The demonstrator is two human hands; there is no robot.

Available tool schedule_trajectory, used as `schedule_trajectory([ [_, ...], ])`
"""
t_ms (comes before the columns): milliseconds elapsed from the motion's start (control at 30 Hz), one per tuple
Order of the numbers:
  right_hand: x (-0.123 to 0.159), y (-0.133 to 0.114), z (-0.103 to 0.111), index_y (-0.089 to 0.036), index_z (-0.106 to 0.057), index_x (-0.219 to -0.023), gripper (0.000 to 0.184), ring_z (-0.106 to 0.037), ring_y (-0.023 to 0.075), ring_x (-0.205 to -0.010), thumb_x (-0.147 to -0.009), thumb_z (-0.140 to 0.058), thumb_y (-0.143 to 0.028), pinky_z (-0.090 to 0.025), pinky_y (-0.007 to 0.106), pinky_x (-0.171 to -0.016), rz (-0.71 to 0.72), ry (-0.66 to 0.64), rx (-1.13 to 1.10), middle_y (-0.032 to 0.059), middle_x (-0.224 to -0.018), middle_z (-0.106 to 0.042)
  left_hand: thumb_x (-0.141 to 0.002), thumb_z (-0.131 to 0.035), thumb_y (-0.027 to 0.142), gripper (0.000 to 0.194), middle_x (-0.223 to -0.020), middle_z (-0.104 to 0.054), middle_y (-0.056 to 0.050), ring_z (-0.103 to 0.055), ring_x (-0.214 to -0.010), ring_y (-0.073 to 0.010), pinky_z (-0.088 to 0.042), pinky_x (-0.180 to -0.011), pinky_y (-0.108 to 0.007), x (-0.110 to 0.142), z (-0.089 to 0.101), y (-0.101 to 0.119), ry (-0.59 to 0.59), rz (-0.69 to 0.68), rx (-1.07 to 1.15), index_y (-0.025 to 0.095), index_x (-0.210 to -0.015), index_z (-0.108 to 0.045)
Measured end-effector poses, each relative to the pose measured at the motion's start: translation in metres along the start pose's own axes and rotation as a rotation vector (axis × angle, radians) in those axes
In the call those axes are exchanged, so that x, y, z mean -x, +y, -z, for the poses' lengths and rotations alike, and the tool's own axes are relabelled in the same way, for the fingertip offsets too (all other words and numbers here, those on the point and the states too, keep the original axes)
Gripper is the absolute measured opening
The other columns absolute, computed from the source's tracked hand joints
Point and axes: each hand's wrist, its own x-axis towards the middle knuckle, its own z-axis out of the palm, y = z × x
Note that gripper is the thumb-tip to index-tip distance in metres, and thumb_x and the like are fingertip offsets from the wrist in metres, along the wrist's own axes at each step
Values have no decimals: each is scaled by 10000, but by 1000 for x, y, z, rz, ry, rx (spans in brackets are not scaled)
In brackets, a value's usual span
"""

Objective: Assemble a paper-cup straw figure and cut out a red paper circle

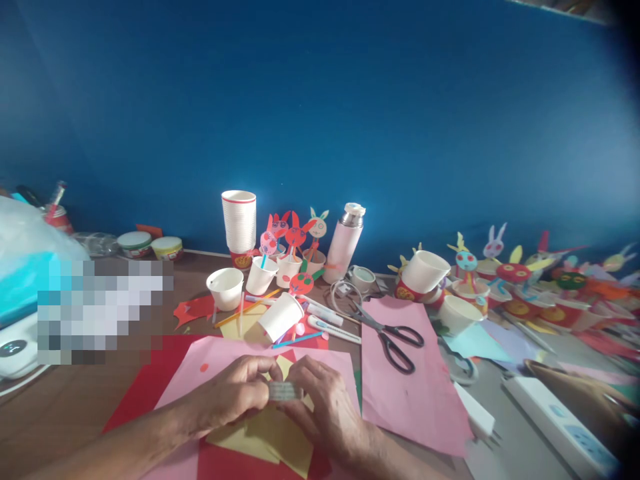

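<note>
Pinching a greyish strip (285,391), both hands (233,392) (330,408) face a blue wall (310,120) across the table (45,423).

Head-worn view looks forward and down over both hands, fairly close

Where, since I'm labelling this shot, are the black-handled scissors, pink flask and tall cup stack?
Black-handled scissors (383,329): head view, where the handles join.
Pink flask (344,245): head view, middle of the body.
Tall cup stack (241,224): head view, its white side.
</note>
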Motion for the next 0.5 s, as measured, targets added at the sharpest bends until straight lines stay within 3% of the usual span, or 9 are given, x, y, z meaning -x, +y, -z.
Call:
schedule_trajectory([
  [133,0,0,2,-168,-505,-785,230,-490,157,-649,-914,-447,-350,-370,248,-589,-3,9,-11,36,-745,-528,-569,-434,198,259,-542,-444,90,-212,-356,-40,-124,-378,-225,-3,3,-6,2,14,29,186,-811,-525],
  [300,0,0,1,-169,-512,-783,245,-490,163,-647,-914,-440,-363,-374,257,-588,-1,4,22,40,-749,-535,-672,-480,266,175,-518,-394,95,-254,-397,-53,-160,-384,-205,-4,6,-6,-60,-25,28,180,-820,-516],
  [500,0,1,1,-171,-526,-800,245,-508,171,-679,-914,-435,-368,-390,264,-617,-18,-29,-6,47,-769,-544,-597,-423,197,240,-456,-349,111,-197,-363,-55,-130,-370,-216,-8,4,-14,-22,23,59,187,-816,-519],
])
